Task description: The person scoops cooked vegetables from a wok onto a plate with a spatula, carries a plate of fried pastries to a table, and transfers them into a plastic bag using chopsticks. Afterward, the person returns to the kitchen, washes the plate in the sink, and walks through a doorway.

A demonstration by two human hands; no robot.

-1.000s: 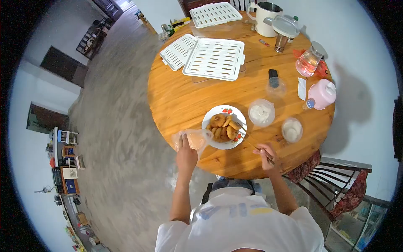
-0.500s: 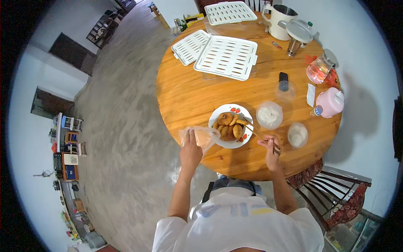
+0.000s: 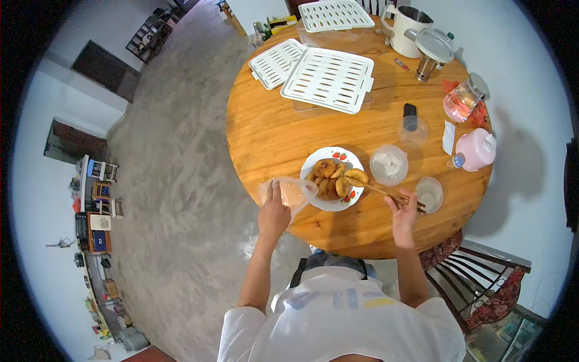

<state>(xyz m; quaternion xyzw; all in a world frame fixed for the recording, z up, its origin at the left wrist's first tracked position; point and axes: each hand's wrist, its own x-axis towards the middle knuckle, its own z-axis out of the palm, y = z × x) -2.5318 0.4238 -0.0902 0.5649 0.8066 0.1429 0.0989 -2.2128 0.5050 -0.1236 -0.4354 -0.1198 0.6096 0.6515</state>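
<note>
My left hand [image 3: 274, 218] holds a translucent plastic bag [image 3: 294, 192] at the table's near-left edge, fingers laid along its top. The bag's open mouth faces the plate and overlaps its left rim. My right hand [image 3: 404, 218] grips a pair of wooden chopsticks [image 3: 386, 191], their tips over the food. White with strawberry prints, the plate [image 3: 312, 160] bears several browned fried cakes [image 3: 326, 188]. One cake [image 3: 357, 175] lies at the chopstick tips by the right side; whether it is pinched or lifted I cannot tell.
Right of the plate stand a tub of white powder [image 3: 388, 164] and another clear tub [image 3: 429, 194]. White slotted trays [image 3: 329, 79] lie farther back. A pink bottle [image 3: 476, 149], a glass jar [image 3: 464, 101] and a cream jug [image 3: 407, 30] line the right side. A wooden chair [image 3: 482, 283] stands at right.
My right hand has shifted right and opened its grip somewhat, the chopsticks now lying flatter. The cake at their tips has moved slightly right. My left hand and the bag stay nearly still.
</note>
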